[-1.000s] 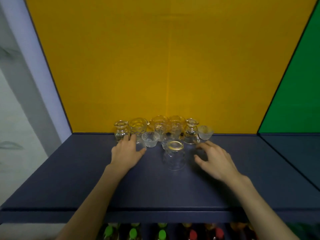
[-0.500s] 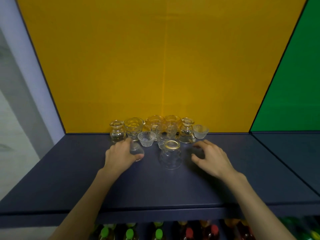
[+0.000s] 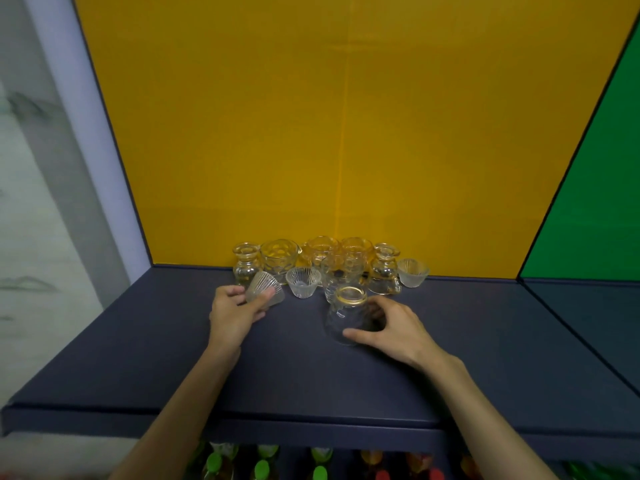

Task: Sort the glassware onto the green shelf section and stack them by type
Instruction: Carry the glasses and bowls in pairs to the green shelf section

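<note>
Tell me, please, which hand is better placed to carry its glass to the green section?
Probably the right hand: it grips the gold-rimmed glass and is nearer the green section. The left hand holds a ribbed cup farther away.

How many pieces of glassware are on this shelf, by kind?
Ribbed cups: 3, one gripped by the left hand
Narrow-necked jars: 2
Dimpled tumbler: 1
Gold-rimmed glass: 1, gripped by the right hand
Plain cups in the back cluster: about 3, overlapping
Total: about 10
</note>
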The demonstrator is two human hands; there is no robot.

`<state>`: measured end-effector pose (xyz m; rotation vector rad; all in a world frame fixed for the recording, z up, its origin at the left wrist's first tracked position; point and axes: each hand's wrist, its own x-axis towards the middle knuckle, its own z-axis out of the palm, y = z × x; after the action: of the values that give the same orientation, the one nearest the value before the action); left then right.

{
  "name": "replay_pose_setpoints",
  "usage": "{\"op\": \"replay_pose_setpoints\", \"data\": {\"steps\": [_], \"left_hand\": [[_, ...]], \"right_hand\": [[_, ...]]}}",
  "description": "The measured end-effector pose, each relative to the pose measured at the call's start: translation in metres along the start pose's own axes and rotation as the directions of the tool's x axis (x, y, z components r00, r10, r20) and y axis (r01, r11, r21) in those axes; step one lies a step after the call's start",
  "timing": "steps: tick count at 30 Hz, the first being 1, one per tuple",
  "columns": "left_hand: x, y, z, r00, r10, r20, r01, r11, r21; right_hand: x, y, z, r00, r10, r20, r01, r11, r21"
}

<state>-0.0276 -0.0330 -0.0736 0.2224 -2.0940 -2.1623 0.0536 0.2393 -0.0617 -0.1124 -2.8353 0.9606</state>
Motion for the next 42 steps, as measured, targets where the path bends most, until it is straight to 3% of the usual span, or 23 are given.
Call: {"op": "replay_pose_setpoints", "data": {"steps": [4, 10, 16, 28, 36, 42], "left_hand": [[-0.004, 0.005, -0.001, 0.997, 0.053, 0.058, -0.051, 0.998, -0.037], [-0.014, 0.017, 0.009, 0.982, 0.132, 0.135, -0.128, 0.991, -0.039], [-0.016, 0.023, 0.013, 0.972, 0.173, 0.159, -0.167, 0.985, -0.051], [-0.021, 0.022, 0.026, 0.958, 0.188, 0.218, -0.175, 0.981, -0.079], [-0.032, 0.024, 0.033, 0.924, 0.22, 0.311, -0.223, 0.974, -0.028], [-0.043, 0.02, 0.05, 0.88, 0.204, 0.429, -0.218, 0.976, -0.017]], "right_hand": [[0.005, 0.003, 0.005, 0.999, 0.034, 0.025, -0.038, 0.99, 0.136], [0.019, 0.008, 0.017, 0.994, 0.037, 0.099, -0.044, 0.997, 0.069], [0.01, 0.008, 0.01, 0.995, 0.012, 0.099, -0.03, 0.983, 0.18], [0.001, -0.015, -0.032, 0.993, -0.019, -0.113, 0.041, 0.98, 0.194], [-0.003, -0.008, -0.027, 0.971, 0.13, -0.202, -0.011, 0.864, 0.503], [-0.015, -0.007, -0.027, 0.951, 0.179, -0.251, 0.008, 0.8, 0.6]]}}
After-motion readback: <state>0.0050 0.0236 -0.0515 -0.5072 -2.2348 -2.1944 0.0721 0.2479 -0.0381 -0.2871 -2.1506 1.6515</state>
